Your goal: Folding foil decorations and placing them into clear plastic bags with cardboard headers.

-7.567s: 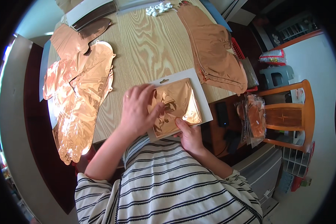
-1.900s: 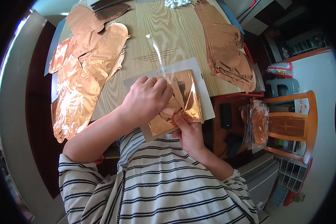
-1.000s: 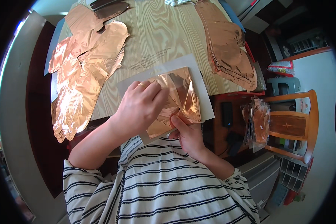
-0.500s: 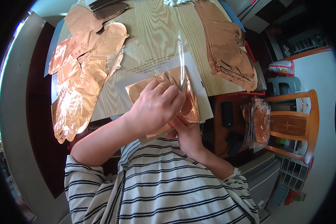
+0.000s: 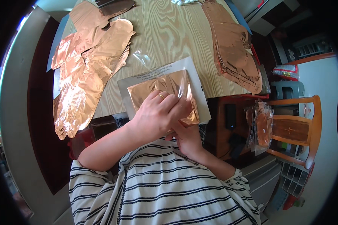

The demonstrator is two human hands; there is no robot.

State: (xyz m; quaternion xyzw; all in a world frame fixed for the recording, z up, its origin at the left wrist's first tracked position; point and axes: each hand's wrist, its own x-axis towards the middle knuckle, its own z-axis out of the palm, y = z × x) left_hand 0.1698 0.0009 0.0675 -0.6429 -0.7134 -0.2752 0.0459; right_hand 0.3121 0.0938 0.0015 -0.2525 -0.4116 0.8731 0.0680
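Head view: at the near edge of the table (image 5: pixel 163 41), the right hand (image 5: pixel 189 140) grips the copper foil packet (image 5: pixel 156 83); the left hand (image 5: pixel 159 110) curls over it, its fingertips' hold hidden. Handling the clear wrapper (image 5: pixel 148 73) seems underway, calling next for steady support.

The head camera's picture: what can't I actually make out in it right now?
In the head view:
Left hand: its fingertips are hidden behind its own bent fingers, so I can't tell what they pinch.
Folded copper foil packet: its lower middle is covered by the left hand.
Right hand: partly hidden by the left hand and the packet.
Small white pieces: cut off by the upper edge.
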